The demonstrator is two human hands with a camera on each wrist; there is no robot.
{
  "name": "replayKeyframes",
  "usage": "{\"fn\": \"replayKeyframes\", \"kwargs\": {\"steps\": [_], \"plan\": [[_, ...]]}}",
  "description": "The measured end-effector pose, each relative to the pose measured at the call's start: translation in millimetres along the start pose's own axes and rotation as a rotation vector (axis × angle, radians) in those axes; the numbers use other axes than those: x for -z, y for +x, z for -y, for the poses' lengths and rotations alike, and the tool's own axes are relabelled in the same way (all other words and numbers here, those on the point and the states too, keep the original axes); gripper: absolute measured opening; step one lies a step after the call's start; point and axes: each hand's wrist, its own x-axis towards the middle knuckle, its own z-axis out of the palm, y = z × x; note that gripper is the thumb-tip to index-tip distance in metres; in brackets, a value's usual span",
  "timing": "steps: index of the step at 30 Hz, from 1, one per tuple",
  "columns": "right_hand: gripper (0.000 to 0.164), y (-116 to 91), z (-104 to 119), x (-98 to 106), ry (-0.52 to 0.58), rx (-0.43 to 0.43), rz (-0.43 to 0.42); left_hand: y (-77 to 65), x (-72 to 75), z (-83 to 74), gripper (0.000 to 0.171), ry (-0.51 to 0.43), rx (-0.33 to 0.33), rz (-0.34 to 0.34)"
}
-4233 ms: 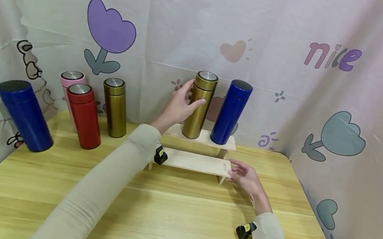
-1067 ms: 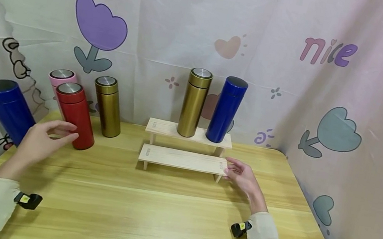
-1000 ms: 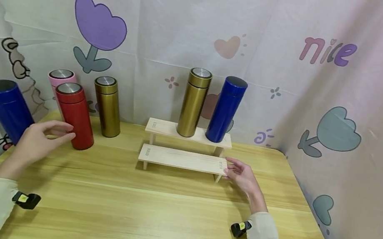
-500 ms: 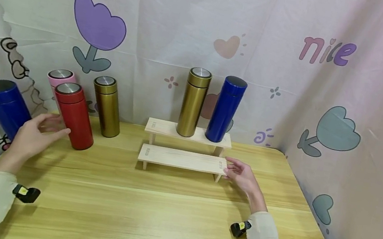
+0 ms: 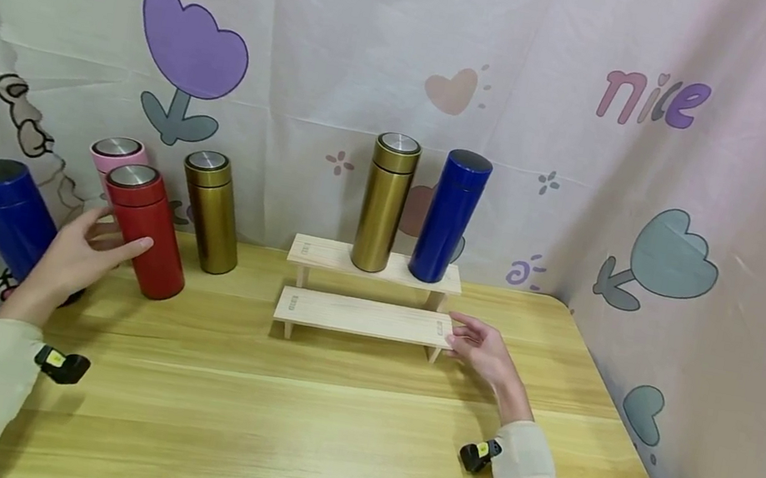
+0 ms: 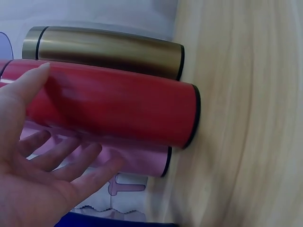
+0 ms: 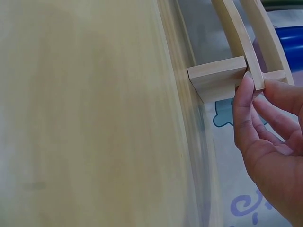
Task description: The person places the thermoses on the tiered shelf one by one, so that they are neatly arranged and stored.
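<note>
In the head view my left hand (image 5: 60, 268) reaches around the red thermos bottle (image 5: 155, 250), which stands upright on the table. The left wrist view shows the thumb over the near side of the red bottle (image 6: 123, 101) and the other fingers spread, nearly straight, between it and a pink bottle (image 6: 142, 158); firm contact cannot be made out. My right hand (image 5: 483, 356) holds the right end of the lower board of a two-step wooden stand (image 5: 362, 318). In the right wrist view its thumb and index finger pinch the board's edge.
On the upper step stand a gold bottle (image 5: 381, 217) and a blue bottle (image 5: 448, 220). Left on the table are another gold bottle (image 5: 213, 219) right of the red one and a wider blue bottle (image 5: 7, 214), partly behind my left hand. A printed cloth (image 5: 353, 56) hangs behind.
My left hand has left the gold bottle on the upper step, moved left to the red bottle, and brought its fingers behind it. My right hand stays at the stand; the head view shifts slightly.
</note>
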Motion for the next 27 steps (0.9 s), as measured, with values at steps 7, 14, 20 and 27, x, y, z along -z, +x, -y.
{"fn": "replayKeyframes", "kwargs": {"steps": [7, 14, 20, 27], "plan": [[0.056, 0.8, 0.0, -1.6, 0.017, -0.003, -0.006, 2.4, -3.7, -7.6, 0.089, -0.037, -0.018, -0.039], [0.056, 2.1, -2.0, -1.7, 0.02, 0.0, -0.007, 6.1, -7.8, -10.8, 0.086, -0.024, -0.019, -0.11], [0.056, 1.5, -1.5, -1.3, 0.018, -0.016, -0.011, 6.0, -9.3, -12.1, 0.086, -0.052, -0.025, -0.118], [0.056, 0.5, -0.5, -0.4, 0.023, -0.009, 0.0, 5.4, -9.6, -10.4, 0.086, -0.055, -0.054, -0.116]]}}
